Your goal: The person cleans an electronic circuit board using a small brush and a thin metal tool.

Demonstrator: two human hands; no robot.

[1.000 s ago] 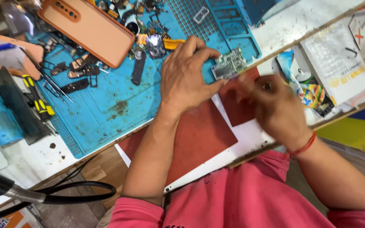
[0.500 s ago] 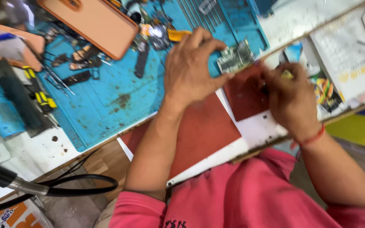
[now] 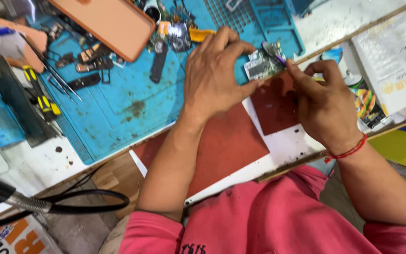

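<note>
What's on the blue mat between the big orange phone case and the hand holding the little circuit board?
In the head view, a black strap-like part lies between the orange phone case and the left hand, which holds the circuit board.

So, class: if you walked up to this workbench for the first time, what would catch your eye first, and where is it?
Probably the two hands at centre: the left hand pinches a small circuit board while the right hand touches it with a thin tool. Next, the blue work mat strewn with parts, and the orange phone case at top left.
</note>
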